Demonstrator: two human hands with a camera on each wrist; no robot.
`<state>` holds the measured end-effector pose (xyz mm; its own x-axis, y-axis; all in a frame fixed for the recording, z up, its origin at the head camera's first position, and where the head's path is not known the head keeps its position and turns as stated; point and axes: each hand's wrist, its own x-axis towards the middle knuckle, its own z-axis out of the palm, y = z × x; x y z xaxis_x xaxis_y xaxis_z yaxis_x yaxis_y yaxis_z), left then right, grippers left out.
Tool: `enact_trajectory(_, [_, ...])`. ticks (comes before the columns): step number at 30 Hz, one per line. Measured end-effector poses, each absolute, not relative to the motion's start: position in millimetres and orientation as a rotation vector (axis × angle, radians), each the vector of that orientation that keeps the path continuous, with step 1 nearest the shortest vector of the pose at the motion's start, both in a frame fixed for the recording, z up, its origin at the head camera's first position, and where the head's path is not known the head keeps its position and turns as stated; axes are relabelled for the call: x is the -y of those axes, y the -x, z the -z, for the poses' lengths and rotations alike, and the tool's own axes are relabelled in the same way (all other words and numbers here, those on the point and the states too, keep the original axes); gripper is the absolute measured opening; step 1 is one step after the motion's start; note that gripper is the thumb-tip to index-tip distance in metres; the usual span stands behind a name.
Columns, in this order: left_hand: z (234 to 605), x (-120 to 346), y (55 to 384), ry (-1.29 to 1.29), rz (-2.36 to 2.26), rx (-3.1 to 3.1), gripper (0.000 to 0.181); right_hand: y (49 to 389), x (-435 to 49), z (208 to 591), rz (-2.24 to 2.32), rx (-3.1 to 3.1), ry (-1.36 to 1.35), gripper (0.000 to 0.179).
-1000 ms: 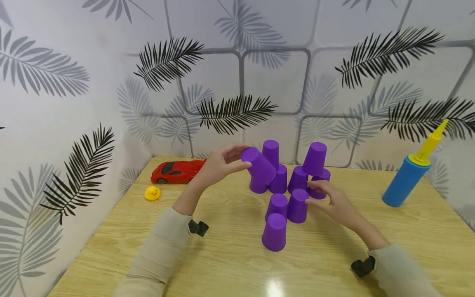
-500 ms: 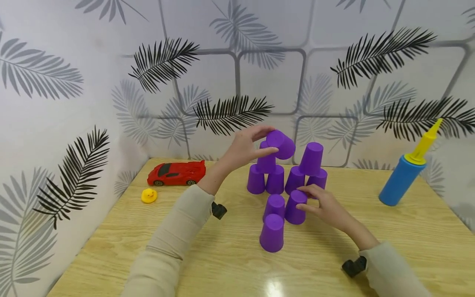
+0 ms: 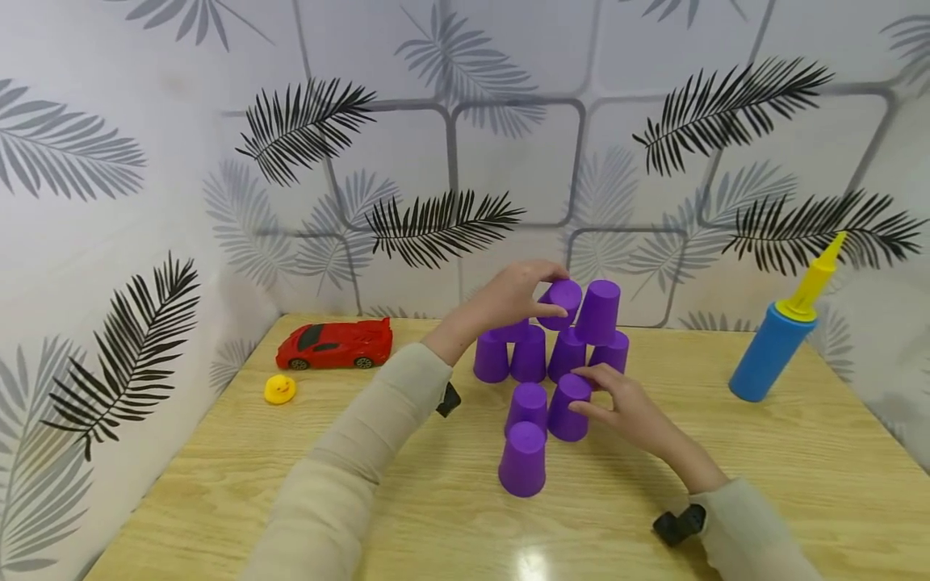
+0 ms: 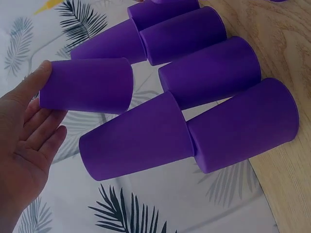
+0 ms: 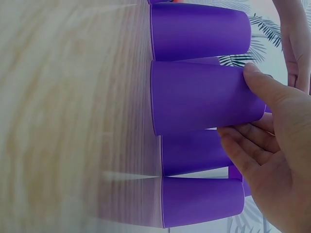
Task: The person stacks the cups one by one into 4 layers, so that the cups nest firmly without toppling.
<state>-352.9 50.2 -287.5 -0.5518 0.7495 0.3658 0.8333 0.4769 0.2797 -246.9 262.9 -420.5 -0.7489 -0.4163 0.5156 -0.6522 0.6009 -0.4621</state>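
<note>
Purple plastic cup, tilted with its mouth downward, is raised above the middle of the far row of cups, pinched by the left hand between thumb and fingers. Nearer, the right hand pinches an upside-down cup standing on the wooden table. A red toy car stands far left.

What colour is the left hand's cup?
The tapered cup is plain purple, clearest in the left wrist view.
</note>
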Motion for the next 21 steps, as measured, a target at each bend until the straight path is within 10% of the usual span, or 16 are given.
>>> enact_trajectory(21, [299,-55,363,1.372,0.56,2.61,0.048,248,-263,425,-0.9,2.478,-0.867,0.037])
